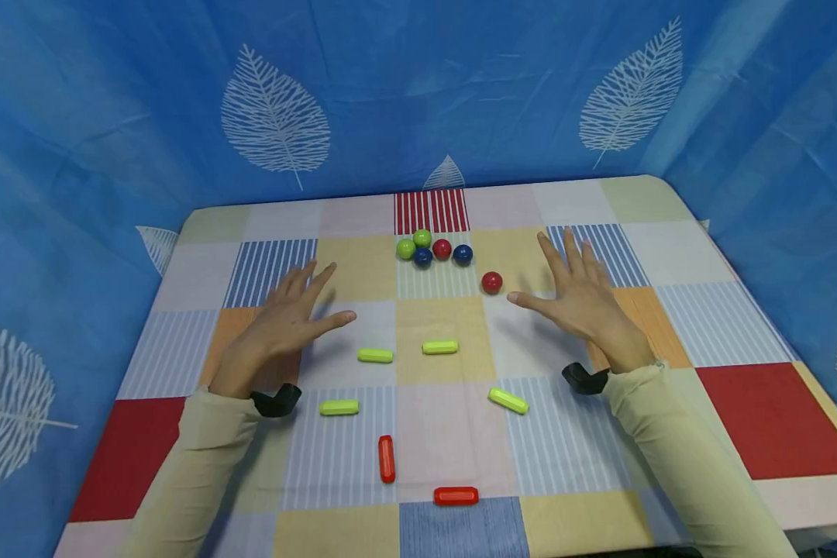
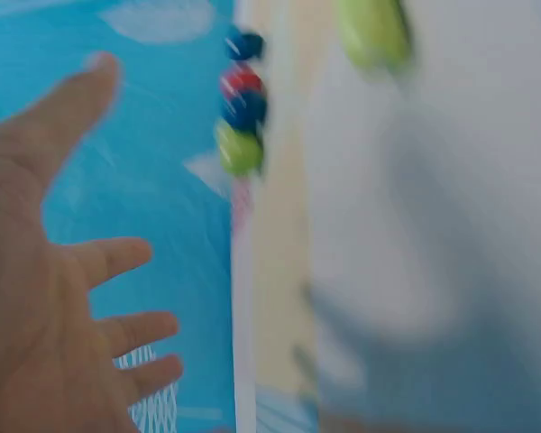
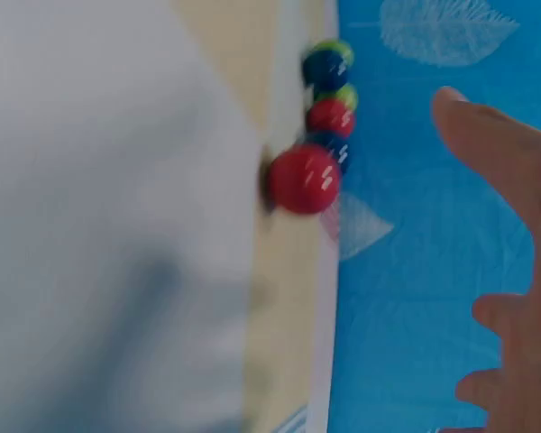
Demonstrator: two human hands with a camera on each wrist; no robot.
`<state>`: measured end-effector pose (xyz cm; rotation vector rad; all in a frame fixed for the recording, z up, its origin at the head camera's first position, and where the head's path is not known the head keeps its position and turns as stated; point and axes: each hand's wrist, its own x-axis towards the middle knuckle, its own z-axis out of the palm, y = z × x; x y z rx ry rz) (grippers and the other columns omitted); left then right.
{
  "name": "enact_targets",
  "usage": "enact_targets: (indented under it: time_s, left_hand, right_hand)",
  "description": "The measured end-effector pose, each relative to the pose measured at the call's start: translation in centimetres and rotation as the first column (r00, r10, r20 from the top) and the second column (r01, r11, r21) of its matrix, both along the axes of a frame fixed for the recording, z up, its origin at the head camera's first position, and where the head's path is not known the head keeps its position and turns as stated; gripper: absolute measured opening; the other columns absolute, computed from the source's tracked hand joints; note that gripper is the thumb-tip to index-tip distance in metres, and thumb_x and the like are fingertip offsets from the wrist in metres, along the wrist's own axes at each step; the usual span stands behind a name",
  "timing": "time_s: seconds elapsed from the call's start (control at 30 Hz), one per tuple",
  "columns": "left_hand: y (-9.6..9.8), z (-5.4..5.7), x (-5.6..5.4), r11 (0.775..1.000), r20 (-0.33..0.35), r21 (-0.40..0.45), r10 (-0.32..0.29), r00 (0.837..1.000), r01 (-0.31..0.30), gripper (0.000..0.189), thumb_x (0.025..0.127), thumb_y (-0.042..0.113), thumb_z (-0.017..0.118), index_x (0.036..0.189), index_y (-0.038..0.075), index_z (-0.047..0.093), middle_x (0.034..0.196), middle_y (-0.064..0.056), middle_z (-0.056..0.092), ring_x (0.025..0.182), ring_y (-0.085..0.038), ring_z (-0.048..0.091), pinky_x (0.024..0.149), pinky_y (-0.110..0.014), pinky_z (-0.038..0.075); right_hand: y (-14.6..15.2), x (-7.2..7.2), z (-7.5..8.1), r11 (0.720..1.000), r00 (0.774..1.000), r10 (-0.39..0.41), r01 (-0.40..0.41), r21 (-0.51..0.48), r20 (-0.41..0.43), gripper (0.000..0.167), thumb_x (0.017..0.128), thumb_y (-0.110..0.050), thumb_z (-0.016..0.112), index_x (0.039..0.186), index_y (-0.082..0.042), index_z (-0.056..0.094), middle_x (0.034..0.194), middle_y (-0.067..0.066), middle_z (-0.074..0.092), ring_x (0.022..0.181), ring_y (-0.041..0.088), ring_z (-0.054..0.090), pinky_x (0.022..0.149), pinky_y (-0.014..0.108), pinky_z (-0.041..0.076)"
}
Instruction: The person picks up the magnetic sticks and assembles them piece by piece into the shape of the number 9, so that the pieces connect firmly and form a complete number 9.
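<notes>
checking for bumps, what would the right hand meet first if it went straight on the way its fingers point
Most likely the blue curtain beyond the table. The right hand points past the nearest red ball, which lies off to its thumb side; depth is hard to judge.

The table (image 1: 453, 434) was covered with a patchwork cloth (image 1: 774, 418). On this cloth there lay two green balls (image 1: 406, 249), two blue balls (image 1: 463, 255), two red balls (image 1: 491, 283), four yellow-green sticks (image 1: 375, 355) and two red sticks (image 1: 387, 459).

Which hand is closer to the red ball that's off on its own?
Right. The right hand is just right of the red ball, thumb pointing toward it without touching; the left hand is well off to its left.
</notes>
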<state>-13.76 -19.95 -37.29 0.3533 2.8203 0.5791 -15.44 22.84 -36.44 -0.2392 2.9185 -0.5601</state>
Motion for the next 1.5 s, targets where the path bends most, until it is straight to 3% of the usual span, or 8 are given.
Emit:
enact_targets:
  time_s: [0.1, 0.3, 0.43, 0.57, 0.7, 0.87, 1.17, 1.5]
  left_hand:
    - [1.2, 0.5, 0.2, 0.973, 0.001, 0.223, -0.059, 0.998, 0.057, 0.086, 0.091, 0.058, 0.060, 0.158, 0.020, 0.022, 0.162, -0.014, 0.013, 0.148, -0.038, 0.009, 0.110, -0.068, 0.016]
    - [3.7, 1.2, 0.1, 0.834, -0.049, 0.543, -0.081, 0.996, 0.094, 0.059, 0.095, 0.031, 0.066, 0.147, 0.013, 0.045, 0.150, -0.009, 0.041, 0.137, -0.028, 0.036, 0.104, -0.052, 0.040]
    - [5.3, 0.9, 0.0, 0.769, -0.020, 0.634, -0.081, 0.997, 0.075, 0.052, 0.095, 0.024, 0.067, 0.142, 0.009, 0.050, 0.144, -0.008, 0.048, 0.131, -0.026, 0.045, 0.098, -0.048, 0.047]
    - [6.6, 0.4, 0.1, 0.745, 0.021, 0.664, -0.098, 0.995, 0.059, 0.048, 0.095, 0.022, 0.066, 0.139, 0.008, 0.052, 0.140, -0.012, 0.052, 0.127, -0.027, 0.050, 0.096, -0.048, 0.048]
    - [7.6, -0.4, 0.3, 0.738, 0.030, 0.672, -0.111, 0.993, 0.062, 0.045, 0.096, 0.019, 0.065, 0.137, 0.004, 0.054, 0.137, -0.017, 0.054, 0.123, -0.031, 0.054, 0.095, -0.049, 0.048]
    - [8.9, -1.6, 0.7, 0.763, 0.048, 0.638, -0.180, 0.983, 0.108, 0.046, 0.095, 0.019, 0.065, 0.135, -0.001, 0.054, 0.136, -0.018, 0.055, 0.119, -0.034, 0.057, 0.094, -0.051, 0.049]
    - [10.7, -3.2, 1.0, 0.834, 0.068, 0.542, -0.169, 0.983, 0.105, 0.047, 0.084, 0.011, 0.077, 0.127, 0.001, 0.061, 0.117, -0.013, 0.066, 0.100, -0.027, 0.062, 0.083, -0.037, 0.052]
    - [11.7, -3.4, 1.1, 0.885, 0.008, 0.448, -0.141, 0.990, 0.123, 0.035, 0.076, 0.004, 0.080, 0.110, 0.005, 0.072, 0.095, -0.005, 0.069, 0.080, -0.016, 0.059, 0.069, -0.028, 0.047]
  right_hand:
    - [-0.8, 0.4, 0.7, 0.995, 0.999, 0.000, -0.005, -0.105, -0.041, 0.107, 0.084, -0.065, 0.063, 0.159, -0.023, 0.000, 0.163, 0.014, -0.012, 0.146, 0.045, -0.006, 0.107, 0.074, 0.010]
    - [-2.7, 1.4, 1.3, 0.948, 0.996, -0.018, -0.011, -0.318, -0.089, 0.098, 0.083, -0.048, 0.075, 0.157, -0.012, 0.021, 0.160, 0.019, 0.019, 0.142, 0.042, 0.024, 0.105, 0.067, 0.030]
    - [-3.8, 2.1, 0.7, 0.880, 0.998, -0.004, -0.027, -0.474, -0.063, 0.090, 0.084, -0.037, 0.079, 0.153, -0.006, 0.030, 0.153, 0.017, 0.034, 0.135, 0.038, 0.039, 0.102, 0.056, 0.042]
    - [-4.6, 2.8, -0.6, 0.796, 0.999, 0.027, 0.001, -0.605, 0.038, 0.081, 0.084, -0.028, 0.079, 0.150, -0.008, 0.037, 0.151, 0.012, 0.039, 0.133, 0.033, 0.043, 0.101, 0.053, 0.044]
    - [-5.4, 3.3, -2.0, 0.743, 0.988, 0.053, 0.057, -0.667, 0.143, 0.075, 0.084, -0.022, 0.079, 0.148, -0.010, 0.041, 0.148, 0.011, 0.044, 0.131, 0.031, 0.046, 0.100, 0.054, 0.045]
    - [-6.5, 3.9, -3.6, 0.723, 0.977, 0.079, 0.082, -0.686, 0.200, 0.070, 0.084, -0.016, 0.079, 0.144, -0.004, 0.046, 0.137, 0.017, 0.053, 0.119, 0.033, 0.055, 0.095, 0.046, 0.048]
    - [-8.2, 4.1, -4.6, 0.740, 0.967, 0.097, 0.089, -0.666, 0.237, 0.065, 0.082, -0.013, 0.080, 0.139, -0.002, 0.051, 0.130, 0.017, 0.060, 0.110, 0.031, 0.059, 0.084, 0.037, 0.050]
    - [-8.8, 3.9, -4.7, 0.760, 0.964, 0.105, 0.081, -0.645, 0.245, 0.056, 0.080, -0.006, 0.079, 0.132, -0.003, 0.058, 0.123, 0.014, 0.064, 0.092, 0.022, 0.063, 0.064, 0.024, 0.045]
